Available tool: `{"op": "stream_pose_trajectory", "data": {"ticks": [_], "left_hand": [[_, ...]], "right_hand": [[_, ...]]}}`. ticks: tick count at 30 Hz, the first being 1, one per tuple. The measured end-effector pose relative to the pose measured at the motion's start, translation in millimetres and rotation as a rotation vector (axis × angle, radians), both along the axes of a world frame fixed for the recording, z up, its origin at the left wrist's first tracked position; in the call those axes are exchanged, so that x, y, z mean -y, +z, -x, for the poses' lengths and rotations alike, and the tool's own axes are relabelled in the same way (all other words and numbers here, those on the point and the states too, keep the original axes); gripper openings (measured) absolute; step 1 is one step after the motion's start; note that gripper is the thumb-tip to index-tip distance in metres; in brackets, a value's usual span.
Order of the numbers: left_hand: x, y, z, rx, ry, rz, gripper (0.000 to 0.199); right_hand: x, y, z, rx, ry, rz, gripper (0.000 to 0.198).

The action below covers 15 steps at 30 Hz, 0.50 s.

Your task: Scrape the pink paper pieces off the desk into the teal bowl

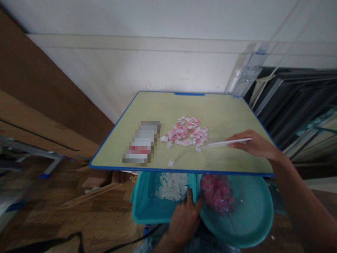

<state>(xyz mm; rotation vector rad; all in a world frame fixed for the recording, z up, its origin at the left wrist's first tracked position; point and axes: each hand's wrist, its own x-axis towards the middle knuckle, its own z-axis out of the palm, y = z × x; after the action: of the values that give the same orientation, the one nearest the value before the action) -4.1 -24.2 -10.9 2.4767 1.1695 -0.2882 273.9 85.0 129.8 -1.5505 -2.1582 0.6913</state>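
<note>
My right hand [246, 142] is closed around a slim white stick-like tool [219, 144] over the right side of the folding table. The tool points left, its tip close to a small white paper-like square [198, 149]. Just beyond lies a loose pile of pink and white pieces [184, 131]. Another white square [171, 163] sits alone near the front edge. Below the tabletop, my left hand [185, 214] rests where the teal rectangular bin [147, 222] meets the round teal tray [252, 228]. Its index finger and thumb are apart, with nothing visible between them.
The tabletop [155, 105] has a blue rim. A blurred-out phone-like object [142, 142] lies on its left. White pieces [172, 186] fill part of the bin; a pink bundle in clear plastic [217, 193] sits in the tray. A clear bottle [249, 75] stands at the back right corner.
</note>
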Motion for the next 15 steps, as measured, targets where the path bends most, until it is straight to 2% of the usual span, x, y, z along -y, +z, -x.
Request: {"op": "stream_pose_trajectory", "data": {"ticks": [4, 8, 13, 15], "left_hand": [[-0.6, 1.0, 0.1, -0.018, -0.018, 0.001, 0.054], [0.0, -1.3, 0.8, 0.002, -0.024, -0.029, 0.054], [1.4, -5.4, 0.6, 0.021, -0.015, -0.053, 0.054], [1.2, -5.4, 0.7, 0.027, -0.014, -0.051, 0.056]], "right_hand": [[1.1, -1.5, -3.4, 0.011, -0.053, -0.017, 0.037], [2.4, -0.7, -7.2, 0.006, 0.010, 0.006, 0.036], [2.1, 1.2, -4.7, 0.043, -0.037, -0.019, 0.035], [1.3, 1.0, -2.4, 0.032, -0.014, -0.002, 0.035]]}}
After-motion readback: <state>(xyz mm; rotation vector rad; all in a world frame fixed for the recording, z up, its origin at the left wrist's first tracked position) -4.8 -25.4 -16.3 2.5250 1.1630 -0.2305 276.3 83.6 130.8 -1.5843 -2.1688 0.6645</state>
